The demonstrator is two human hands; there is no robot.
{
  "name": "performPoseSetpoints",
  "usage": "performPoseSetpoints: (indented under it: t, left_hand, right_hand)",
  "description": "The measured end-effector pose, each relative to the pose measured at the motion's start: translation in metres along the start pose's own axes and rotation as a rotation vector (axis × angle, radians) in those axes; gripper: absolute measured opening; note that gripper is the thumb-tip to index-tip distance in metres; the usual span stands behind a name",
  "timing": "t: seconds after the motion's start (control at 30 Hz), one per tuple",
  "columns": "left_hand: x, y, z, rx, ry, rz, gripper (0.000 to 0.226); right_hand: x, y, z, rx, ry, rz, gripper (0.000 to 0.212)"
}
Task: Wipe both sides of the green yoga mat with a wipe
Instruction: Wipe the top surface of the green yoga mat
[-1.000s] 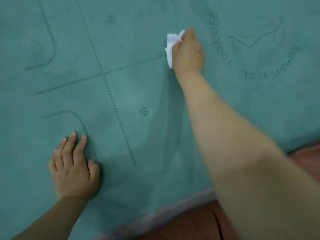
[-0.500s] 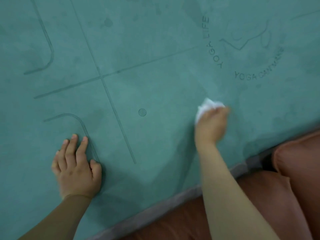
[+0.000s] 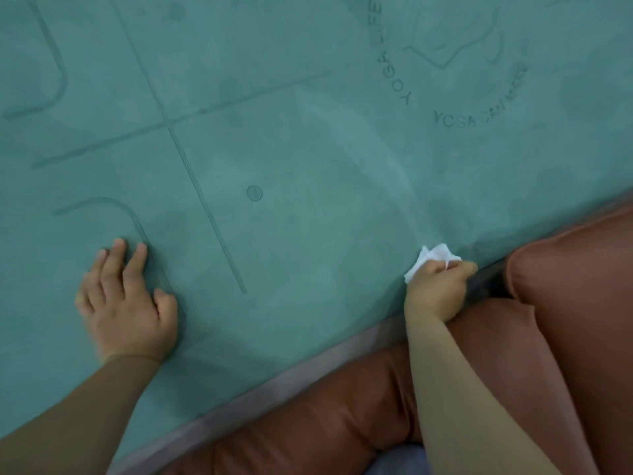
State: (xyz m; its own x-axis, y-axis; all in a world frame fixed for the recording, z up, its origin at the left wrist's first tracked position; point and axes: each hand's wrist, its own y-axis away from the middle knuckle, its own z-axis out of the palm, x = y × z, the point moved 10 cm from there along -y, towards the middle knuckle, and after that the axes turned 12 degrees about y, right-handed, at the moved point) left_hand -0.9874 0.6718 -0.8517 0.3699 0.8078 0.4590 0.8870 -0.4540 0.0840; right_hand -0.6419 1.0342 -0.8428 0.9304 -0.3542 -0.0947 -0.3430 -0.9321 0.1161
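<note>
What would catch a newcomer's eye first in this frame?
The green yoga mat fills most of the view, printed with lines and YOGA lettering at the upper right. At its near edge the right hand grips a crumpled white wipe, beside a reddish-brown cushion. The left hand presses flat on the mat at lower left.

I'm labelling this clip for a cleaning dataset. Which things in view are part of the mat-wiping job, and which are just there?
Part of the job:
green yoga mat
white wipe, gripped by the right hand
left hand, resting flat on the mat

Just there:
reddish-brown cushions by the mat's near edge
</note>
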Motion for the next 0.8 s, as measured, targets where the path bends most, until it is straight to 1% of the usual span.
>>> performPoseSetpoints:
  t: [0.03,0.1,0.13,0.17,0.2,0.3,0.33,0.37,0.43,0.5,0.57,0.67,0.73,0.77,0.8]
  left_hand:
    - [0.0,0.001,0.0,-0.005,0.003,0.0,0.066]
    - [0.003,0.001,-0.001,-0.01,0.026,-0.006,0.067]
    - [0.004,0.001,-0.002,-0.005,0.036,-0.008,0.067]
    - [0.004,0.002,-0.002,0.0,0.041,-0.007,0.067]
    - [0.005,0.002,-0.002,0.005,0.043,0.002,0.066]
    - [0.0,0.002,0.001,0.01,0.052,0.032,0.064]
    - [-0.004,0.002,0.003,0.009,0.06,0.033,0.063]
    - [-0.009,0.002,0.006,0.002,0.073,0.031,0.063]
    - [-0.021,0.0,0.014,-0.006,0.114,0.023,0.062]
    - [-0.033,-0.004,0.02,-0.019,0.142,0.007,0.063]
    - [-0.037,-0.004,0.023,-0.033,0.156,0.006,0.064]
    - [-0.033,-0.002,0.022,-0.004,0.128,-0.025,0.064]
    - [-0.014,-0.007,0.013,0.079,0.138,-0.148,0.063]
    - [0.008,-0.011,0.014,0.109,0.164,-0.19,0.062]
    - [0.042,-0.017,0.02,0.104,0.209,-0.158,0.061]
  right_hand:
    - [0.014,0.002,0.003,0.006,-0.072,0.083,0.027]
    - [0.025,0.004,0.004,0.068,-0.194,0.178,0.027]
    - [0.026,0.006,0.003,0.094,-0.201,0.18,0.025]
    - [0.021,0.007,-0.002,0.128,-0.175,0.117,0.023]
    - [0.008,0.008,-0.007,0.156,-0.135,-0.008,0.02]
    - [-0.066,0.02,-0.003,0.146,-0.023,-0.586,0.014]
    - [-0.092,0.025,0.002,0.149,-0.019,-0.747,0.014]
    - [-0.114,0.027,0.004,0.163,-0.029,-0.864,0.016]
    - [-0.141,0.027,0.006,0.174,-0.053,-0.984,0.018]
    - [-0.147,0.023,0.006,0.174,-0.08,-1.025,0.013]
    - [-0.145,0.022,0.005,0.172,-0.101,-1.024,0.01]
    - [-0.149,0.022,0.006,0.152,-0.078,-1.035,0.01]
    - [-0.153,0.02,0.005,0.145,-0.046,-1.047,0.009]
    - [-0.154,0.019,0.005,0.136,-0.033,-1.051,0.009]
    - [-0.155,0.018,0.005,0.127,-0.02,-1.054,0.009]
